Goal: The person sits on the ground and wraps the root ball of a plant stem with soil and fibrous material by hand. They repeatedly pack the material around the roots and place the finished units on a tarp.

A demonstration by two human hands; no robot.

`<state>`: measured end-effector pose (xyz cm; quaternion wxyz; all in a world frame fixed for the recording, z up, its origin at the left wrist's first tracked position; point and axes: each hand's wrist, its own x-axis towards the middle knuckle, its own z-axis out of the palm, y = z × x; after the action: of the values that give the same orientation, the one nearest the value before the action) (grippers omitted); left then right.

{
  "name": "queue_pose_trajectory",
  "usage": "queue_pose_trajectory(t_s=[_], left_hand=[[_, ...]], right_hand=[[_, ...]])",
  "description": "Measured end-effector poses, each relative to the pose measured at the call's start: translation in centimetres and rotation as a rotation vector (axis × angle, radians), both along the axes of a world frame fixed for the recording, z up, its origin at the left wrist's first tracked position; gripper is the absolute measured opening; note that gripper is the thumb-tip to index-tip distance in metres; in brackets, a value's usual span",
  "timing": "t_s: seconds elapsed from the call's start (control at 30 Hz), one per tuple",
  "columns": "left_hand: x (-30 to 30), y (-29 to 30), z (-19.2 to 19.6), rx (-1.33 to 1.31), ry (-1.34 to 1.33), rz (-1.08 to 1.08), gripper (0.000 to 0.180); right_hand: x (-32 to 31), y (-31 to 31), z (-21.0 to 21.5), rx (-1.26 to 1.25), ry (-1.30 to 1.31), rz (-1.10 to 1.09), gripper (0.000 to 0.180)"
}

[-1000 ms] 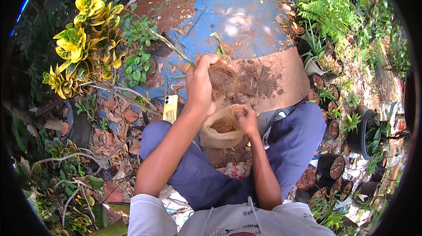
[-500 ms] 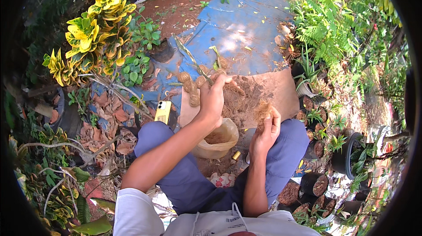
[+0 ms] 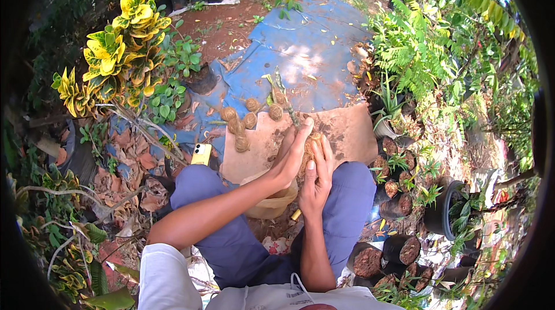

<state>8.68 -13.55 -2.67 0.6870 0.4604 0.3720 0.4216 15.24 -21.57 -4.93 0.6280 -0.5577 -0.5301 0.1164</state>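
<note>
Both hands meet above the sheet of brown cardboard point(image 3: 355, 131), between my knees. My left hand point(image 3: 292, 157) is closed round the lower end of a plant cutting point(image 3: 293, 114), whose stem points up and away from me. Against that end my right hand point(image 3: 318, 180) presses a wad of brown coconut fibre point(image 3: 313, 143), its fingers wrapped over the far side. Part of the wad and the cutting's base are hidden by my fingers. Several fibre-wrapped balls point(image 3: 250, 120) lie at the cardboard's far left, some with green stems. Dark crumbly material is scattered on the cardboard.
An open plastic bag point(image 3: 267, 209) stands below my hands, with a small yellow spool point(image 3: 296, 215) beside it. A yellow phone point(image 3: 200, 154) lies by my left knee. Blue tarp point(image 3: 312, 32) stretches beyond. Potted plants crowd the right; a yellow-leaved shrub point(image 3: 107, 50) stands left.
My right hand has moved left and up with the fibre, bringing it against the cutting in my left hand. The cutting now stands more upright, and the view has shifted slightly.
</note>
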Motion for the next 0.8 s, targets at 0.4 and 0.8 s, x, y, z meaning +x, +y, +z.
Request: queue_pose_trajectory(t_s=[0.4,0.8], left_hand=[[-0.7,0.1,1.0,0.288,0.327,0.17,0.062],[0.7,-1.8,-1.6,0.301,0.223,0.025,0.059]], right_hand=[[1.6,-0.2,-0.4,0.322,1.008,0.369,0.031],[-0.4,0.0,0.0,0.107,0.505,0.1,0.065]])
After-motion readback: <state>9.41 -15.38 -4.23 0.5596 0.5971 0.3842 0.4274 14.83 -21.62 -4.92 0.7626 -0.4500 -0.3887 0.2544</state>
